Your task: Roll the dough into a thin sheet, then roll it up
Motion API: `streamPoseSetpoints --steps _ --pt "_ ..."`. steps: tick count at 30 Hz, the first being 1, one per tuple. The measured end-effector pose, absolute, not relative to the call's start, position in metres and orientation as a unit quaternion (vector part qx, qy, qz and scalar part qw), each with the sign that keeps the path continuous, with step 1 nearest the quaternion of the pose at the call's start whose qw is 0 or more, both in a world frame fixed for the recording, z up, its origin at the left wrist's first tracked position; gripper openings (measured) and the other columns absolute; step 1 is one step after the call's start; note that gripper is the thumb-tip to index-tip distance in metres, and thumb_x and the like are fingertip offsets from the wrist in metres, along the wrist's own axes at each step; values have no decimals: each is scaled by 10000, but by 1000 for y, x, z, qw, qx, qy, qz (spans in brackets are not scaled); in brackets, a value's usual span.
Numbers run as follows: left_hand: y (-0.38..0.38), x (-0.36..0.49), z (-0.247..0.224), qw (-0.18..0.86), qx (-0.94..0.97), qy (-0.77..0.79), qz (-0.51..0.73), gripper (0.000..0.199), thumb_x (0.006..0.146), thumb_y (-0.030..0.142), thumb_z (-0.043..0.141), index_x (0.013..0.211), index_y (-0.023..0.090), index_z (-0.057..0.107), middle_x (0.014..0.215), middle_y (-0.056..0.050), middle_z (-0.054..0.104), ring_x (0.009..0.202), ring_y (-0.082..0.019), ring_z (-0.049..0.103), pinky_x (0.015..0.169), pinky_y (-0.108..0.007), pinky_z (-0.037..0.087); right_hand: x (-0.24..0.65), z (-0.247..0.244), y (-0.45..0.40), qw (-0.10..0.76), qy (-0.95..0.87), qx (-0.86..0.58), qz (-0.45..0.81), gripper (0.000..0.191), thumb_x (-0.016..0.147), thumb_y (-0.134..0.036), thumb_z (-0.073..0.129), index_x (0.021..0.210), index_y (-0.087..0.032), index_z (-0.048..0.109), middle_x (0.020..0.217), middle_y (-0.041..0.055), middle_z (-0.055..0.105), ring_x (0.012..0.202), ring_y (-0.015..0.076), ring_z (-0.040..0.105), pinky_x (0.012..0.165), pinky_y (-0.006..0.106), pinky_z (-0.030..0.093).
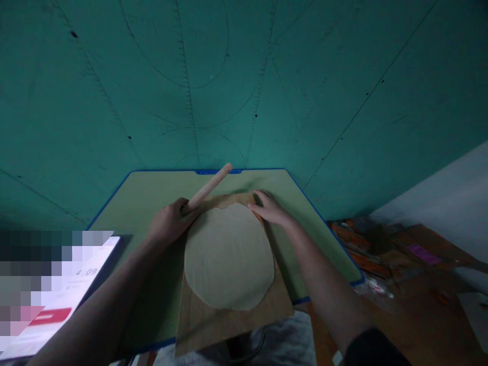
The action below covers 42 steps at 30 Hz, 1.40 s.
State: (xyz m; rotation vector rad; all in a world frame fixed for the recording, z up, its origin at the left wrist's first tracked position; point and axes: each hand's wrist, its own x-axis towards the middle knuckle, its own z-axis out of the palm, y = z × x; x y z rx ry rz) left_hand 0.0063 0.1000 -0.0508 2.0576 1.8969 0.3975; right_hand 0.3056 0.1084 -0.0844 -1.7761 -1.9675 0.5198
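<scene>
Dough sheet (229,259) is laid flat on wooden board (232,327), shifted to the far end; a bare strip of wood is left at the near end. Looks thin, pale cream, roughly round. Outline is slightly wavy, with a shallow dip in the far edge; surface is marked by faint streaks. Board width is nearly filled side to side. Board is set on green table (160,188), its near edge projected past the table's blue rim. Rolling pin (211,187) is gripped by left hand (170,221), fingers closed round one end; the other end is pointed up toward green wall (229,101). Right hand (270,208) is held part open at the board's far right corner, thumb by the dough's edge; whether the board is gripped can't be told.
</scene>
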Motion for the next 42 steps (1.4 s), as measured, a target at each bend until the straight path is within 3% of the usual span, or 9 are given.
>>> streamPoseSetpoints --steps 8,12,16,21,25,29,35,42 --pt "103 6 -55 147 727 658 132 425 871 578 477 1004 204 627 921 -120 733 793 -271 686 594 -298 391 293 -84 111 220 -671 -693 143 605 922 -489 622 1443 -194 529 1500 157 539 1430 317 459 1186 483 361" --pt "103 6 -54 145 728 658 128 435 872 579 489 1033 203 636 937 -122 742 821 -283 697 601 -301 401 303 -83 112 201 -691 -668 193 659 911 -465 640 1490 -193 478 1571 152 462 1472 304 406 1203 462 345" --pt "103 7 -54 143 730 654 135 437 873 571 497 1061 205 646 948 -115 750 794 -271 696 591 -294 399 305 -83 112 198 -692 -663 206 663 893 -470 661 1490 -247 479 1577 128 460 1474 316 401 1192 510 360" --pt "102 8 -52 141 729 656 132 448 874 577 478 1043 196 643 937 -123 745 785 -272 690 590 -297 404 290 -81 115 197 -661 -707 157 673 897 -517 650 1471 -197 503 1533 165 507 1455 351 421 1198 530 332" --pt "101 8 -51 152 725 659 129 448 870 573 472 1037 193 640 925 -127 738 775 -276 687 595 -306 406 296 -77 113 183 -661 -700 199 730 900 -509 650 1504 -148 456 1588 184 428 1487 332 374 1214 474 316" --pt "101 8 -51 152 724 661 128 459 870 570 481 1083 195 639 955 -129 742 797 -286 692 606 -309 406 307 -79 111 188 -674 -677 229 737 876 -521 676 1502 -199 457 1619 155 388 1501 321 353 1209 482 327" --pt "102 9 -53 134 727 662 127 452 865 575 475 1059 202 639 945 -122 746 782 -278 689 583 -295 396 293 -84 116 202 -649 -718 151 712 858 -579 664 1447 -206 516 1507 155 526 1449 345 421 1185 503 338" --pt "103 8 -53 127 728 663 120 417 868 551 494 1044 203 644 930 -125 750 781 -285 695 579 -296 403 299 -83 111 222 -667 -707 79 639 897 -475 625 1447 -173 506 1489 182 516 1431 334 420 1198 528 285"
